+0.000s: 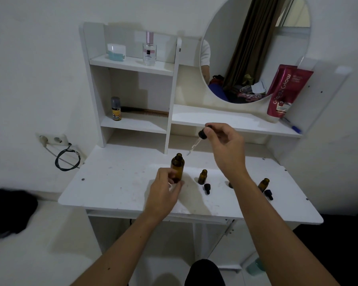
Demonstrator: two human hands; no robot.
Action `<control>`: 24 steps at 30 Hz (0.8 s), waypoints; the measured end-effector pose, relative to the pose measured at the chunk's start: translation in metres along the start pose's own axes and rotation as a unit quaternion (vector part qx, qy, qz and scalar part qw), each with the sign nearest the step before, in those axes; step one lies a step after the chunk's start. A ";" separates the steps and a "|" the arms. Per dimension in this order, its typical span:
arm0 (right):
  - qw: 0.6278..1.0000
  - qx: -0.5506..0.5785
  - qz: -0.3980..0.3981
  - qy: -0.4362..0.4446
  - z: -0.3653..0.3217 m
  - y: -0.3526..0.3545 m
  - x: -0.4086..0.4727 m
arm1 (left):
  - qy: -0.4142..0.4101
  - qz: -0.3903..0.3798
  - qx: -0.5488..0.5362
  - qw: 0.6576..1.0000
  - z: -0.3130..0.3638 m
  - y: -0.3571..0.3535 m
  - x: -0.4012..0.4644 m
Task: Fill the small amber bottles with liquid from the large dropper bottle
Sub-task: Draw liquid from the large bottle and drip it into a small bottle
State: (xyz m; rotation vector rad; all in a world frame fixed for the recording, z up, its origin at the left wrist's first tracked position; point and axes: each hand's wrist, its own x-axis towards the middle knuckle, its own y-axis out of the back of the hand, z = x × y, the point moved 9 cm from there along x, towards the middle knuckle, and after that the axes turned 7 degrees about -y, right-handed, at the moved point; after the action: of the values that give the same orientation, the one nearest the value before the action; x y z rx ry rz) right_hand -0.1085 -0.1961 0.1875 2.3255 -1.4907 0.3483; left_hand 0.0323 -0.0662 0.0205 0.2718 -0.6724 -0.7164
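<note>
Amber bottles stand open on the white table (pixel 116 182): the large bottle (pixel 177 167) near the middle, a small bottle (pixel 202 177) just to its right, and another small bottle (pixel 264 184) well over toward the right edge. My left hand (pixel 163 193) is curled round the base of the large one, fingers closed on the glass to steady it. My right hand (pixel 225 145) pinches the black bulb of the dropper (pixel 198 139) between thumb and fingers, holding it up above the table with the glass tube slanting down and left, clear of every bottle neck. I judge the step in hand to be the carry: the dropper is out of the large bottle and has to go to a small one. The next move calls for bringing the tip over the nearest small neck, upright and centred, then squeezing slowly, since that opening is narrow. Two loose black caps lie on the table, one cap (pixel 207 188) just before the near small bottle, the other cap (pixel 269 194) beside the far one. Something brown shows behind my right wrist, perhaps a third small bottle, but I cannot tell. Liquid levels I cannot read through the dark glass.
</note>
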 end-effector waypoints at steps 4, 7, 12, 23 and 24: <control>0.999 -0.041 0.022 0.004 0.015 0.031 -0.011 | -0.031 -0.040 -0.010 0.999 0.017 -0.031 -0.006; 0.997 -0.066 0.044 -0.013 0.034 0.050 -0.016 | -0.026 -0.067 -0.015 0.997 0.024 -0.053 -0.003; 0.994 -0.084 0.065 -0.014 0.051 0.062 -0.016 | 0.005 -0.082 0.005 0.997 0.020 -0.076 0.012; 0.995 -0.094 0.013 -0.029 0.081 0.038 -0.013 | 0.018 -0.070 -0.004 0.997 0.014 -0.091 0.028; 0.995 -0.098 0.004 -0.033 0.083 0.035 -0.014 | 0.019 -0.072 -0.003 0.997 0.014 -0.092 0.028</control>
State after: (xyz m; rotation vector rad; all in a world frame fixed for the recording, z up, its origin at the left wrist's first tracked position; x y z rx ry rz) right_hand -0.1443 -0.2334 0.1122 2.1956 -1.4936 0.1220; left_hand -0.0081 -0.1524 0.0032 0.3292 -0.6181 -0.8485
